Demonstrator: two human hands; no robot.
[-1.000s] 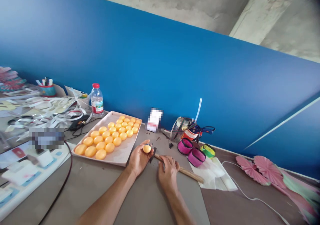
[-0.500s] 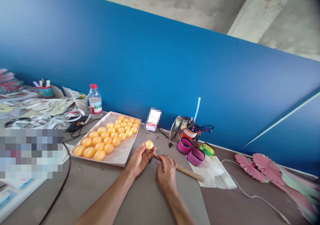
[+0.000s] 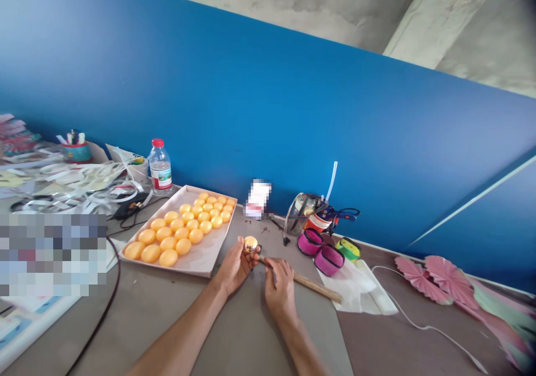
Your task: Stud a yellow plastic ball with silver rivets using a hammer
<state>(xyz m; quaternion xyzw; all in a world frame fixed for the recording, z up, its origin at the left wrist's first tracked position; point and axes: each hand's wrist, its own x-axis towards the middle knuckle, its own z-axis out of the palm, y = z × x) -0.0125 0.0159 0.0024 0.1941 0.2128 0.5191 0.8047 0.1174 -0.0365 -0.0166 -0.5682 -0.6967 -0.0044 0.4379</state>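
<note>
Between the thumb and fingers of my left hand [image 3: 237, 265] is a shiny yellow-orange ball [image 3: 250, 243], its lower part glinting like metal or clear film. To its right, my right hand [image 3: 280, 281] is closed around a brown wooden stick [image 3: 317, 288]. One end of the stick reaches toward my left fingertips, and the other slants down to the right. What the right fingertips press on is hidden. Left of my hands, a shallow white tray [image 3: 196, 265] holds rows of similar orange balls [image 3: 168, 258].
A bottle with a red cap [image 3: 161, 167] stands behind the tray. White strips [image 3: 87, 183] and cables clutter the left. Beyond my hands are a blurred phone-like item [image 3: 257, 199], a clear jar [image 3: 300, 211], magenta bands [image 3: 329, 260] and plastic film [image 3: 364, 295]. Pink fans [image 3: 438, 278] lie right. A blue partition [image 3: 268, 97] backs the table.
The ball has turned slightly in my left fingers, and a shiny lower part now shows. My right hand stays nearly in place with the stick.
</note>
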